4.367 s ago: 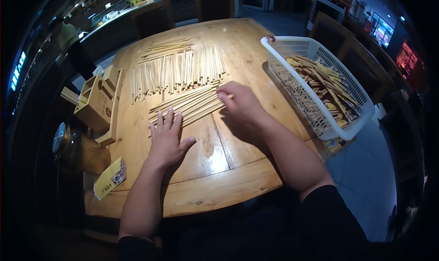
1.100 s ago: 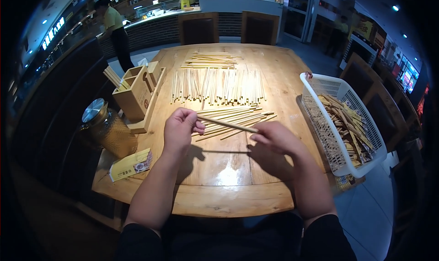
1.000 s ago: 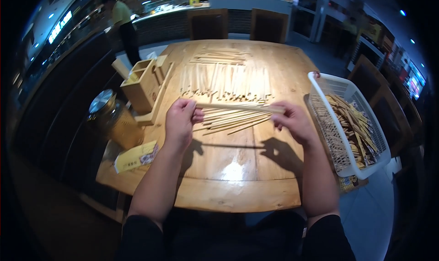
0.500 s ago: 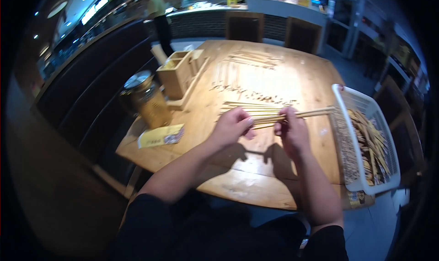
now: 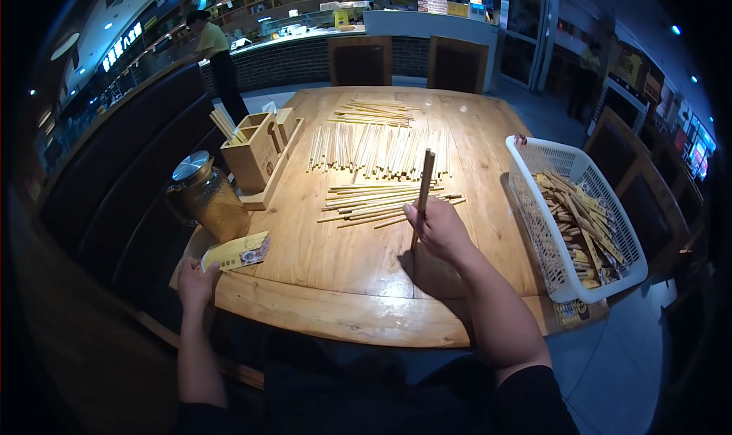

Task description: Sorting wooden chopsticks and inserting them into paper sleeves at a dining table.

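Note:
My right hand [image 5: 440, 227] is closed around a pair of chopsticks [image 5: 426, 177], held upright above the table. Down at the table's left front edge, my left hand [image 5: 197, 284] pinches the near end of a yellow paper chopstick sleeve [image 5: 238, 253]; whether one sleeve or a stack lies there I cannot tell. Just beyond my right hand lies a loose pile of chopsticks [image 5: 358, 204]. Behind that, a row of chopsticks [image 5: 366, 151] is laid side by side, pointing away from me. Another pile of chopsticks [image 5: 374, 113] lies crosswise farther back.
A white plastic basket [image 5: 534, 229] filled with sleeved chopsticks stands at the right. To the left are a glass pitcher [image 5: 221, 210] with a metal lid and a wooden caddy [image 5: 252, 160] on a tray. Chairs [image 5: 457, 65] line the far side; a person [image 5: 217, 54] stands beyond the dark bench.
My hands have come apart. The left moved down-left to the yellow sleeve; the right turned the chopsticks from level to upright. The view has shifted too.

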A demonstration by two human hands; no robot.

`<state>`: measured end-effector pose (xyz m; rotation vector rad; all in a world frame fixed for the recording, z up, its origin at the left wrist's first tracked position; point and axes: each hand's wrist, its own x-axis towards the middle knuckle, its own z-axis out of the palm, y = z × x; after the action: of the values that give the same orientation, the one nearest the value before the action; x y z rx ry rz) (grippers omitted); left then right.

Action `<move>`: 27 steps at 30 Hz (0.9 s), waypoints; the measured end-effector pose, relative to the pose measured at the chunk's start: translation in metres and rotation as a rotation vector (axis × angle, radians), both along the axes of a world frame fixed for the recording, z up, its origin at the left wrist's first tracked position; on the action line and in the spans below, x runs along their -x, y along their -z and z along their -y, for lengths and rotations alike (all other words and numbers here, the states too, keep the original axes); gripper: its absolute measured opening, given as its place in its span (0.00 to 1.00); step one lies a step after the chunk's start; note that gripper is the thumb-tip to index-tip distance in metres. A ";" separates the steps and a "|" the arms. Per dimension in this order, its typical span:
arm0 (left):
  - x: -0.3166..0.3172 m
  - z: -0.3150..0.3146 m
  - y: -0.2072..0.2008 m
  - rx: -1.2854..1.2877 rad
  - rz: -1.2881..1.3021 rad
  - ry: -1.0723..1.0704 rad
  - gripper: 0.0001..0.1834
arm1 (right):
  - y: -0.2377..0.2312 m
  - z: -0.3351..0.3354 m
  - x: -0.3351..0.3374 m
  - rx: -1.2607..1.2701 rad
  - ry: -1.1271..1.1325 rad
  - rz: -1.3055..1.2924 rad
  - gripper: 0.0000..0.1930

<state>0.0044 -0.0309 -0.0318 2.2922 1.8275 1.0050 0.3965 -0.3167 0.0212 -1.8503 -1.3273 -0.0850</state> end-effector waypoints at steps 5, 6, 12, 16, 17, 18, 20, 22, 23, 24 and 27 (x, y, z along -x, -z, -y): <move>-0.010 0.001 -0.001 0.171 0.101 0.073 0.20 | 0.001 0.003 -0.004 0.047 0.045 -0.072 0.18; -0.009 -0.003 0.003 0.170 0.105 0.078 0.20 | 0.002 0.003 -0.004 0.046 0.049 -0.067 0.18; 0.023 -0.043 0.041 0.228 0.420 0.181 0.12 | 0.007 0.000 -0.002 0.008 -0.026 0.032 0.18; 0.012 -0.030 0.022 0.339 0.355 0.299 0.04 | 0.010 -0.003 -0.004 0.081 -0.012 0.025 0.17; 0.011 -0.031 0.023 0.432 0.420 0.328 0.02 | 0.007 -0.002 -0.004 0.090 0.012 -0.028 0.17; -0.010 -0.017 0.014 0.479 0.491 0.380 0.01 | 0.006 0.003 -0.005 0.110 0.050 -0.083 0.17; -0.024 -0.023 0.023 0.463 0.381 0.354 0.05 | 0.000 0.007 -0.005 0.111 0.052 -0.123 0.16; -0.010 -0.047 0.047 0.272 0.241 0.291 0.13 | -0.004 -0.001 0.001 0.087 -0.005 -0.102 0.16; -0.015 -0.049 0.055 0.289 0.280 0.334 0.14 | -0.001 -0.003 0.001 0.078 -0.013 -0.100 0.16; -0.030 -0.041 0.051 0.302 0.280 0.332 0.14 | 0.001 0.000 -0.002 0.074 -0.001 -0.092 0.16; -0.039 -0.012 0.017 0.352 0.157 0.345 0.13 | 0.003 0.003 -0.004 0.099 -0.002 -0.094 0.16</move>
<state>0.0434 -0.0186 -0.0485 2.1409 1.3573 0.7204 0.4001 -0.3198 0.0183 -1.9115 -1.2883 0.0696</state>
